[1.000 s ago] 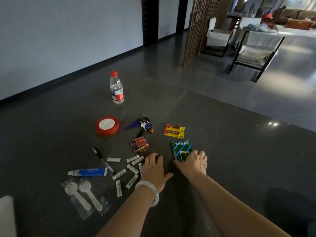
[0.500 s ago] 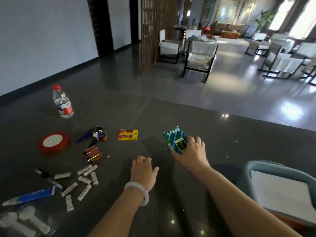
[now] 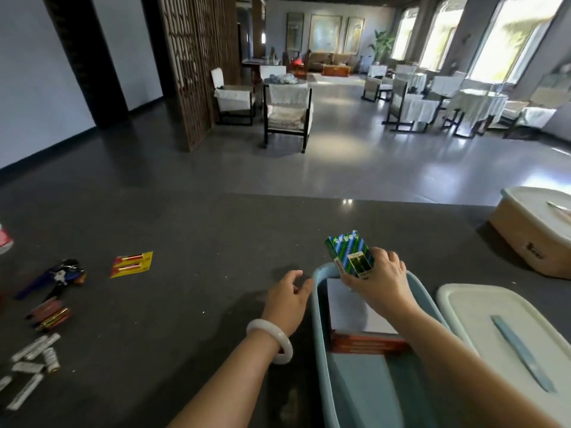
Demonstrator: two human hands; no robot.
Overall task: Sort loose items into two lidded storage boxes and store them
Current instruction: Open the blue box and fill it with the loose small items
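Cardboard carton (image 3: pixel 349 253), green-and-blue striped, held over the far end of the open light-blue plastic storage box (image 3: pixel 319 322) by the table's (image 3: pixel 185 304) near edge, right side.
Grip: right hand (image 3: pixel 381 285) pinches the carton's lower end, thumb beneath, fingers (image 3: pixel 391 261) over the printed face; carton tilted, clear of the table. My read: light, stiff but thin-walled, glossy, so it dents if squeezed and could slip from a loose pinch. Better hold across the narrow sides mid-length, not the end flaps. Storage box already holds a white paper sheet (image 3: pixel 346 307) on flat red packs (image 3: pixel 367 344). The left hand (image 3: pixel 287 299) grip is loosely curled, holding nothing, just beside the box's left rim. White plastic lid (image 3: pixel 482 319) lies to its right.
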